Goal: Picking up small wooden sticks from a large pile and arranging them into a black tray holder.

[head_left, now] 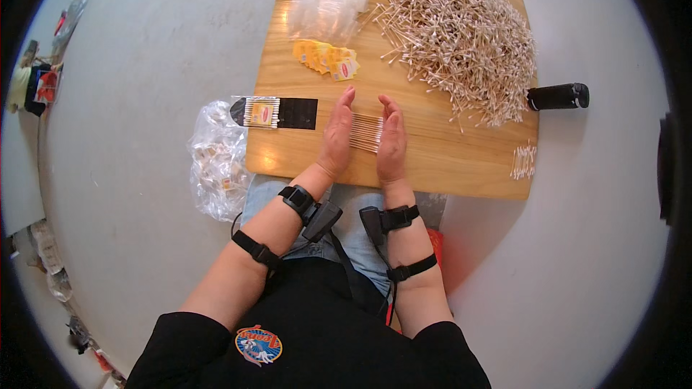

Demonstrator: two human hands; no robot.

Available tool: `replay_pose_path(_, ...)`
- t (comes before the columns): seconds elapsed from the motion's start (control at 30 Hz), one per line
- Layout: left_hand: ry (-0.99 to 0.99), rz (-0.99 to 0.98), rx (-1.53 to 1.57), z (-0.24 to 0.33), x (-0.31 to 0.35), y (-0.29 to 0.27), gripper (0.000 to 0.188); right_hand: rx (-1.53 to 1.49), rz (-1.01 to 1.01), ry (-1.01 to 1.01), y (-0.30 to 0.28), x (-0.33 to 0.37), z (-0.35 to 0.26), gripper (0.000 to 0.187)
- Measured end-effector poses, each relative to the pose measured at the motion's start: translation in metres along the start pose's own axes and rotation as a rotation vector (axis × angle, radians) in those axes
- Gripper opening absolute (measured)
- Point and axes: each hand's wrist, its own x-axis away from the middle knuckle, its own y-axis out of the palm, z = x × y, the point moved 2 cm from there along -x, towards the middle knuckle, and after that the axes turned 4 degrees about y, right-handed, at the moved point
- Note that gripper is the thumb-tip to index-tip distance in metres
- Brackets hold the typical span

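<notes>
My left hand (336, 137) and my right hand (391, 142) stand on edge on the wooden table, palms facing each other, fingers stretched out. Between them lies a row of cotton swabs (366, 133), side by side, their tips at or against my palms. Neither hand is closed around the swabs. Left of my left hand is a black strip (297, 113), with a small bundle of swabs on its left part and a yellow card (262, 113) on that bundle.
A big heap of loose cotton swabs (461, 36) covers the table's far right. Clear plastic bags (328, 7) and yellow cards (324, 57) lie far left. A few swabs (524, 161) lie near the right corner. A black cylinder (559, 96) juts past the right edge; a plastic bag (216, 162) hangs left.
</notes>
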Motion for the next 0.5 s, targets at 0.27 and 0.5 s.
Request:
replay_pose_path(0.27, 0.138, -0.058, -0.336, 0.011, 0.001, -0.001, 0.052, -0.169, 0.103, -0.024, -0.003, -0.003, 0.007, 0.049)
replay_pose_path(0.5, 0.495, -0.424, -1.368, 0.016, 0.01, -0.005, 0.06, -0.219, 0.151, -0.062, -0.042, 0.003, 0.022, 0.047)
